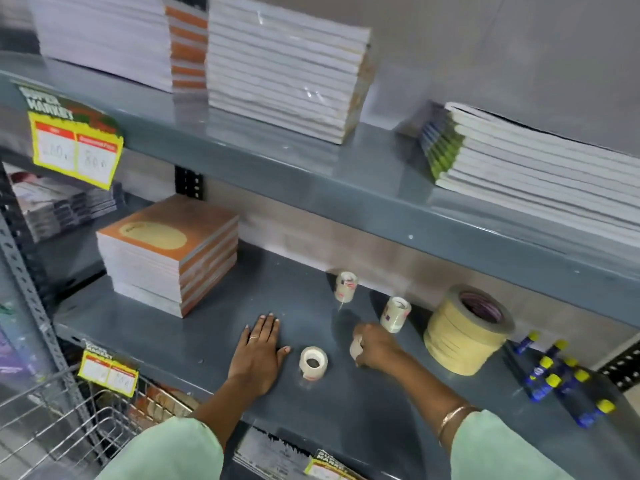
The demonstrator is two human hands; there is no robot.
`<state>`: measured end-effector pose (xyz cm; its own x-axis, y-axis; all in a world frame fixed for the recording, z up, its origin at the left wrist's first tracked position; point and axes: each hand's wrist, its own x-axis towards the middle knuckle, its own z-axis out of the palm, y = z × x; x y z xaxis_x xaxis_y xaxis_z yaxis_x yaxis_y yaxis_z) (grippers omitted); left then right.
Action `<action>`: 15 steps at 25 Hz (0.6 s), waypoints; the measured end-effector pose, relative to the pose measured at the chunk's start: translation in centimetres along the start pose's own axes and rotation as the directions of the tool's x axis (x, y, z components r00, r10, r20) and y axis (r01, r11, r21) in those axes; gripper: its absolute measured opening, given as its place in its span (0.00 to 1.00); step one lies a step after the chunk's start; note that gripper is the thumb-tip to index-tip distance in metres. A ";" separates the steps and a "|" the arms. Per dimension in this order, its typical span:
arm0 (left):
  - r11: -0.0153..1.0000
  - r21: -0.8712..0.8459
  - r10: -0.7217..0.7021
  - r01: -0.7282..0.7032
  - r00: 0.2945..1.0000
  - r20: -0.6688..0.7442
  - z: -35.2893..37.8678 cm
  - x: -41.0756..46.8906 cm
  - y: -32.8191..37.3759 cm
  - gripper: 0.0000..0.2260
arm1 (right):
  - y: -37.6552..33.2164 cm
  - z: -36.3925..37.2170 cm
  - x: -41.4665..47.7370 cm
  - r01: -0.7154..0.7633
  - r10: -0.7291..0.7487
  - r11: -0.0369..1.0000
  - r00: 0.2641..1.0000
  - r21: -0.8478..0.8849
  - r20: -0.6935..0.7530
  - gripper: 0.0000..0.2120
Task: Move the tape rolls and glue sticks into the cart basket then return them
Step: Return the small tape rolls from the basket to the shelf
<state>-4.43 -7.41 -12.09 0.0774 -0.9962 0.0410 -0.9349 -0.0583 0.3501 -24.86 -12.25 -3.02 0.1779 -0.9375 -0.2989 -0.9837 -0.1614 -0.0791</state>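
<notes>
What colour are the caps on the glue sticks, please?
Yellow caps on blue glue sticks, shown in the head view.

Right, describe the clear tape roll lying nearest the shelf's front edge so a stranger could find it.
Start at the lower grey shelf. Between the two hands, left hand flat and right hand, lies a small clear tape roll. Unlike the two clear rolls farther back, its hole faces up.

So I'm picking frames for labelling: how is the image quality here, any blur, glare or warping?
Head view: wide-angle bending curves the shelf edge; the left side is smeared, so the price tag is unreadable; glare on the wrapped book stack; right hand slightly soft, left hand and tape roll fairly sharp; light is even, with soft shadows.
</notes>
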 end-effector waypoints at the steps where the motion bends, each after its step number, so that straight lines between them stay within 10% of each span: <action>1: 1.000 0.009 0.007 -0.007 1.000 -0.017 0.1 0.1 -0.1 0.40 | -0.2 -1.6 0.9 0.024 -0.023 1.000 0.999 0.014 -0.041 0.25; 5: 1.000 0.021 0.013 -0.013 1.000 0.002 0.5 0.2 -0.3 0.28 | -1.8 -8.0 4.7 0.103 -0.100 0.995 0.981 0.014 -0.166 0.24; 15: 0.999 -0.011 0.038 -0.039 0.997 -0.064 0.5 0.2 -0.3 0.41 | -3.6 -8.4 12.0 0.144 -0.151 0.987 0.981 -0.067 -0.121 0.25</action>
<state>-4.30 -7.60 -12.69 0.0639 -0.9914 0.1139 -0.9334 -0.0190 0.3584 -19.45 -25.50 1.67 0.3202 -0.9327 -0.1660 -0.9473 -0.3151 -0.0570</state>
